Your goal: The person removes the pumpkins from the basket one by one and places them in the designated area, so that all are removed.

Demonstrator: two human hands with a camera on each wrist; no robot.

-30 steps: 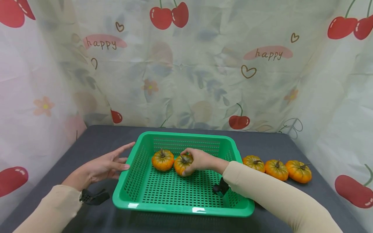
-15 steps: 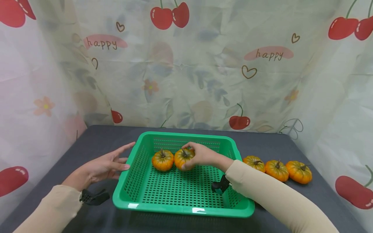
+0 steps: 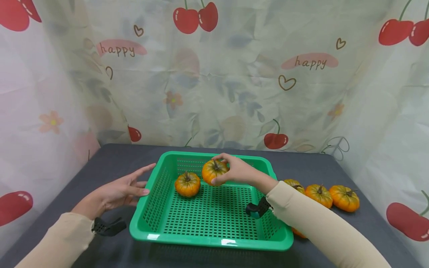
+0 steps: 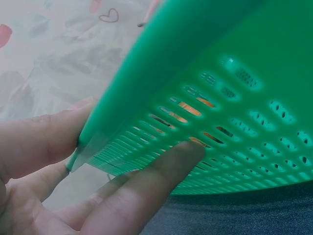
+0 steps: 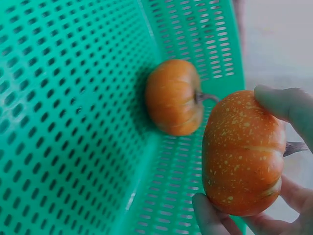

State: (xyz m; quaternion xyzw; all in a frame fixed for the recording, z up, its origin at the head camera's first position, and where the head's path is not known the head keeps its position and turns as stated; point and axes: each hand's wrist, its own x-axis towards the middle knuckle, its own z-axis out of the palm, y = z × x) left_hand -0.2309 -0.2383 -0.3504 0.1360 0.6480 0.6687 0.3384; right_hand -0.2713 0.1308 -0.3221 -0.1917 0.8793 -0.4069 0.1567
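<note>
My right hand (image 3: 239,171) grips a small orange pumpkin (image 3: 212,172) between thumb and fingers, raised above the floor of the green plastic basket (image 3: 211,242). In the right wrist view this held pumpkin (image 5: 239,156) hangs clear of the basket floor, its stem pointing away. A second pumpkin (image 3: 187,185) sits upright inside, near the back left corner. At the basket's left side, my left hand (image 3: 117,193) touches the wall with fairly straight, spread fingers. The left wrist view shows one fingertip (image 4: 193,152) against the slotted wall and others at the rim.
Several more pumpkins (image 3: 318,196) stand in a row on the dark tabletop (image 3: 301,165) right of the basket; my right sleeve (image 3: 318,219) partly covers some. One more orange piece (image 3: 298,233) peeks out by the front right corner. A printed curtain (image 3: 207,111) closes off the back and sides.
The right hand has lifted the pumpkin off the basket floor, moving up and slightly back, away from the other pumpkin. My left hand and the basket have stayed put.
</note>
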